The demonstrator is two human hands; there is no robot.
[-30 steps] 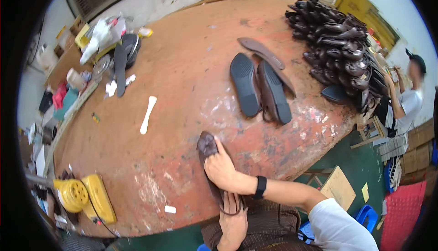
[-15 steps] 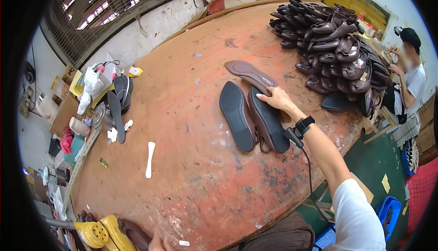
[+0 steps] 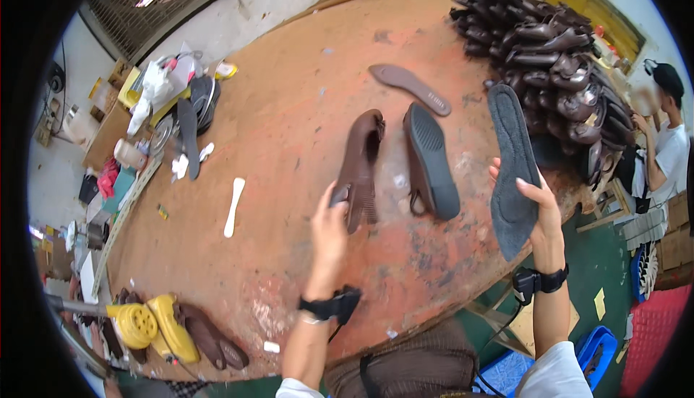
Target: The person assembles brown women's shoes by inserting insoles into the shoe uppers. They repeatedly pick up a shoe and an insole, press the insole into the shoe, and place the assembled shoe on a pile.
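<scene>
My left hand (image 3: 330, 226) is closed round the heel end of a dark brown shoe (image 3: 359, 159), which is tilted on its side at the table's middle. To its right lies the matching shoe (image 3: 432, 163), black sole turned up. My right hand (image 3: 541, 214) grips a dark grey insole (image 3: 513, 167), thumb across its fuzzy face, raised over the right part of the table. A second insole (image 3: 410, 88), brown side up, rests on the table beyond the shoes.
A big heap of brown shoes (image 3: 549, 58) fills the far right of the table (image 3: 289, 123). A white shoehorn-like stick (image 3: 234, 207) lies at left. A yellow blower (image 3: 155, 326) and more brown shoes (image 3: 211, 336) sit near left. A co-worker (image 3: 665, 123) is at far right.
My right hand has picked up one insole and turned it grey side out. My left hand has come in and taken the left shoe, now off its sole-up position.
</scene>
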